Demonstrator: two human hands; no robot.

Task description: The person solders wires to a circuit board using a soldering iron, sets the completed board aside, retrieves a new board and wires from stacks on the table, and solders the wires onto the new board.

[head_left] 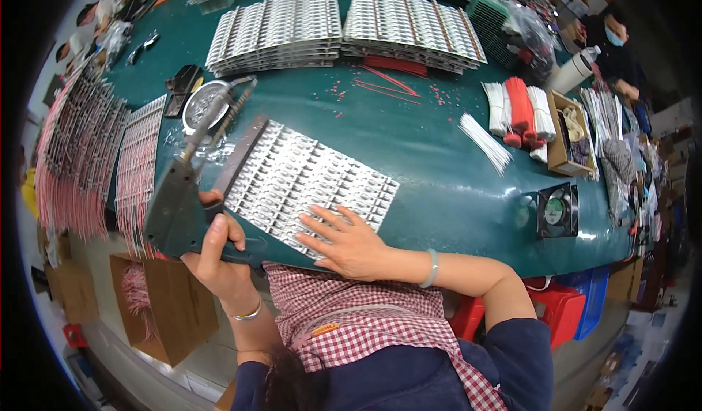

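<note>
My left hand (228, 261) is wrapped round the grip of a dark soldering gun (170, 210). The gun points away from me, its long metal tip and a thin feed tube reaching over a round metal dish (194, 111); whether the tip touches the dish I cannot tell. A tilted panel of silvery parts in rows (314, 177) lies before me, with a dark strip (245, 155) along its left edge. On the panel's near right part rests my right hand (351, 246), palm down with fingers spread, holding nothing.
Two stacks of similar panels (274, 34) stand at the back; red wires (395, 82) lie before them. Panels with pink wires (77, 155) fill the left. Wire bundles (518, 107), an open box (570, 137), a bottle (574, 71) and a fan (557, 210) are to the right.
</note>
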